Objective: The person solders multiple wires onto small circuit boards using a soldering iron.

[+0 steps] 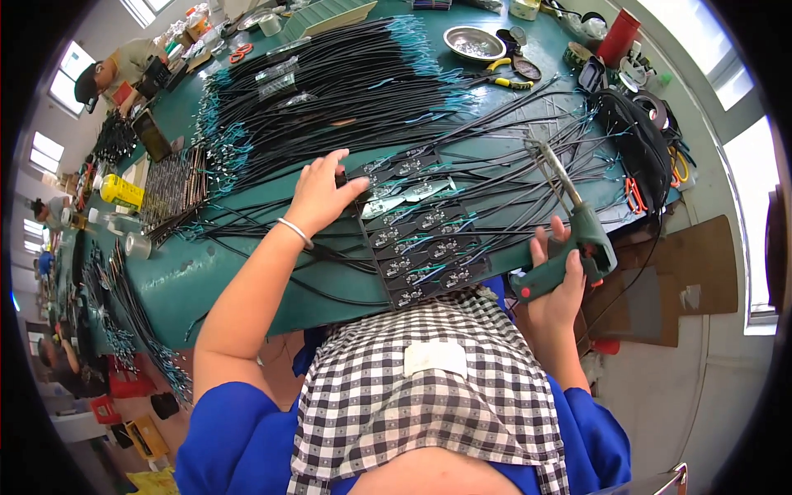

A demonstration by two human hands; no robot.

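My right hand [558, 285] is wrapped round the grip of a green soldering gun [596, 239], whose metal tip points up and left over the loose cable ends. My left hand [323, 194] is at the upper left corner of a panel of small black circuit boards [429, 219], thumb and fingers apart, the thumb touching the panel's edge. Something dark shows between them; I cannot tell what it is. Black cables [330, 247] with teal wire ends run out from both sides of the panel. Pale green strips [410, 198] lie across one row of boards.
Behind the panel lies a large bundle of black cables [330, 107]. A metal bowl [473, 43], yellow-handled pliers [511, 83] and a black pouch [631, 148] are at the far right. A yellow bottle [122, 191] stands left. Another person [124, 74] sits at the far left.
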